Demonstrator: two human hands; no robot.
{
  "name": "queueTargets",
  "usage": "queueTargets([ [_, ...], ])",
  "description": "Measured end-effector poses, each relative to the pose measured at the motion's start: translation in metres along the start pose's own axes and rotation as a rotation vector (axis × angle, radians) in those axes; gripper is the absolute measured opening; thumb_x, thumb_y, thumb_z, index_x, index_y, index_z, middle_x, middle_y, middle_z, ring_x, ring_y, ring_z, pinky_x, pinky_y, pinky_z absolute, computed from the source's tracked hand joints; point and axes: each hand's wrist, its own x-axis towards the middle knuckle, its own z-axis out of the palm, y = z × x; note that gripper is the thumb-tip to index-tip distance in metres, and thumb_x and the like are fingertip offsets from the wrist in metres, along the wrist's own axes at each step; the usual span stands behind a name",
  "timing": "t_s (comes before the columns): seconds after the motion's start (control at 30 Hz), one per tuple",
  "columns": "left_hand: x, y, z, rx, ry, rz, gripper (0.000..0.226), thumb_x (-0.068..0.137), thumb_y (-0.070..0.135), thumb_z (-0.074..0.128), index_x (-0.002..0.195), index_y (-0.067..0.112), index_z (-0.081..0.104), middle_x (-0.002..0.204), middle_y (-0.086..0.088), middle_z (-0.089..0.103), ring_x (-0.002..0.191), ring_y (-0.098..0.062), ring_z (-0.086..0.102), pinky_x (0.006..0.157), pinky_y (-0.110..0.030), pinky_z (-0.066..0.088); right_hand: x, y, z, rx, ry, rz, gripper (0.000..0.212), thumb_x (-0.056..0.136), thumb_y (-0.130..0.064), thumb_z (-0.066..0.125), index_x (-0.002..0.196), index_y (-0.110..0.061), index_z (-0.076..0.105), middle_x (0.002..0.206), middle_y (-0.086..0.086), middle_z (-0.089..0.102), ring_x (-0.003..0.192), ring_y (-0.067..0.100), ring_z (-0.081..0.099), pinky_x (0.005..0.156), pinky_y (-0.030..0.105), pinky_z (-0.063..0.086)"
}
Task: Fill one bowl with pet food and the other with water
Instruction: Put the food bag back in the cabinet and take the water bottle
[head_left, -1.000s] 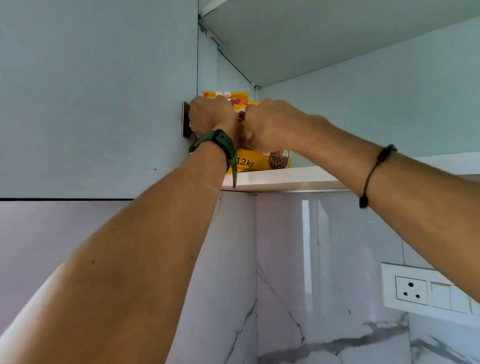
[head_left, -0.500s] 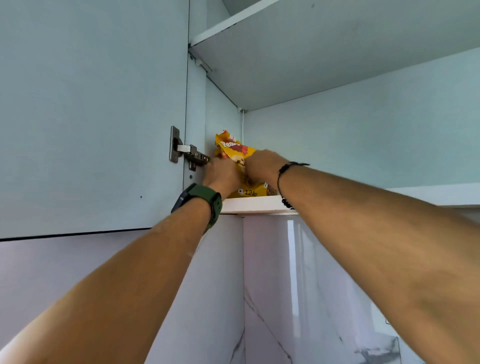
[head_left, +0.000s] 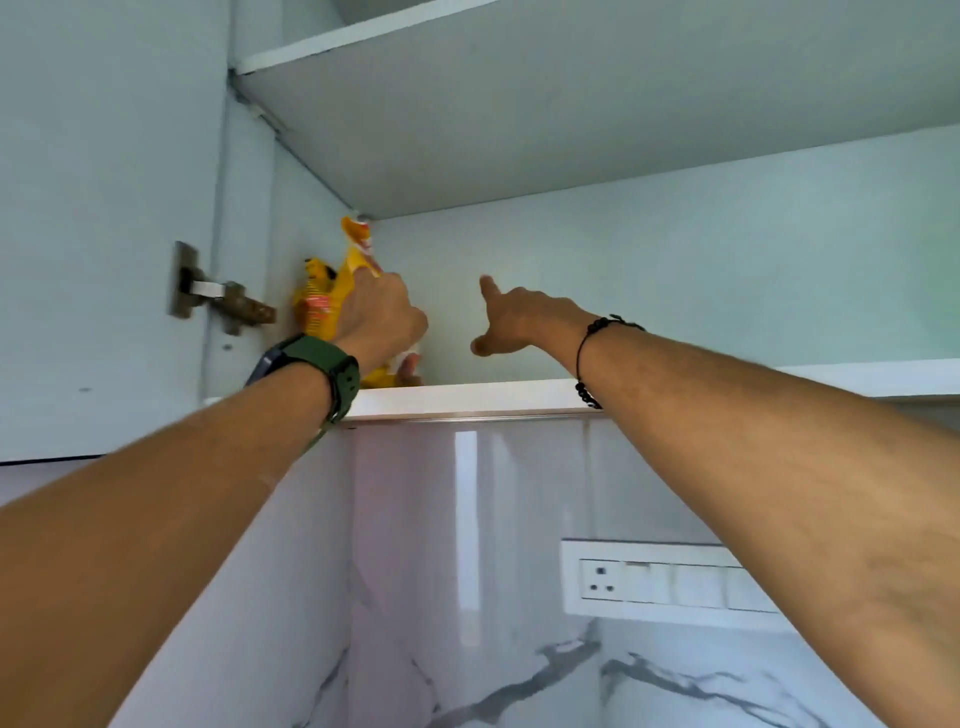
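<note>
Right hand (head_left: 511, 321) has let go, fingers spread; left hand (head_left: 378, 318) alone grips the food bag (head_left: 322, 301), which could tip off the shelf (head_left: 467, 397).

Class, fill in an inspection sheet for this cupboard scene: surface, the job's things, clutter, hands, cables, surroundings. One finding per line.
Surface: white cupboard shelf, seen from below; its top is hidden.
Job's things: yellow pet food bag stands at the shelf's left end, crumpled at the top; no bowls or water in view.
Clutter: nothing seen.
Hands: left hand grips the bag's upper part; right hand is off the bag, fingers spread, holding nothing.
Cables: nothing seen.
Surroundings: open cupboard door with metal hinge at left; upper shelf overhead; marble-look wall with switch and socket panel below.
</note>
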Motion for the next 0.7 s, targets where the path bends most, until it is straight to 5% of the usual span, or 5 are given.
queueTargets([
  [0.17, -0.005, 0.098, 0.026, -0.203, -0.154, 0.094, 0.020, 0.092, 0.011, 0.048, 0.108, 0.003, 0.056, 0.145, -0.022, 0.027, 0.115, -0.039, 0.051, 0.093, -0.035, 0.041, -0.038, 0.121, -0.025, -0.084, 0.190, 0.185, 0.067, 0.092, -0.036, 0.053, 0.145, -0.012, 0.019, 0.127, 0.014, 0.051, 0.119, 0.034, 0.044, 0.075, 0.035, 0.037],
  [0.27, -0.010, 0.164, 0.043, -0.332, -0.183, 0.179, 0.031, 0.092, 0.011, 0.049, 0.067, 0.021, 0.035, 0.143, -0.020, 0.026, 0.072, -0.023, 0.049, 0.070, -0.027, 0.039, -0.074, 0.195, -0.046, -0.199, 0.266, 0.310, 0.050, 0.091, -0.029, 0.050, 0.134, -0.011, 0.031, 0.121, 0.014, 0.054, 0.119, 0.032, 0.040, 0.075, 0.036, 0.033],
  [0.37, -0.012, 0.233, 0.057, -0.482, -0.194, 0.229, 0.037, 0.092, 0.010, 0.049, 0.063, 0.022, 0.029, 0.141, -0.020, 0.028, 0.058, -0.012, 0.032, 0.054, -0.019, 0.029, -0.115, 0.265, -0.062, -0.381, 0.337, 0.421, 0.042, 0.089, -0.023, 0.049, 0.127, -0.009, 0.038, 0.119, 0.015, 0.055, 0.116, 0.032, 0.041, 0.075, 0.037, 0.031],
  [0.53, -0.023, 0.309, 0.066, -0.547, -0.255, 0.253, 0.028, 0.091, 0.011, 0.050, 0.067, 0.019, 0.037, 0.146, -0.023, 0.026, 0.077, -0.025, 0.050, 0.072, -0.029, 0.041, -0.157, 0.329, -0.077, -0.482, 0.442, 0.468, 0.040, 0.087, -0.021, 0.052, 0.123, -0.007, 0.042, 0.118, 0.016, 0.054, 0.112, 0.033, 0.043, 0.079, 0.039, 0.037],
  [0.7, -0.036, 0.396, 0.085, -0.651, -0.426, 0.236, 0.015, 0.088, 0.011, 0.050, 0.075, 0.004, 0.050, 0.136, -0.032, 0.043, 0.090, -0.035, 0.051, 0.059, -0.026, 0.035, -0.187, 0.388, -0.091, -0.400, 0.377, 0.591, 0.046, 0.090, -0.025, 0.052, 0.130, -0.006, 0.039, 0.128, 0.017, 0.047, 0.120, 0.035, 0.038, 0.088, 0.042, 0.038],
])
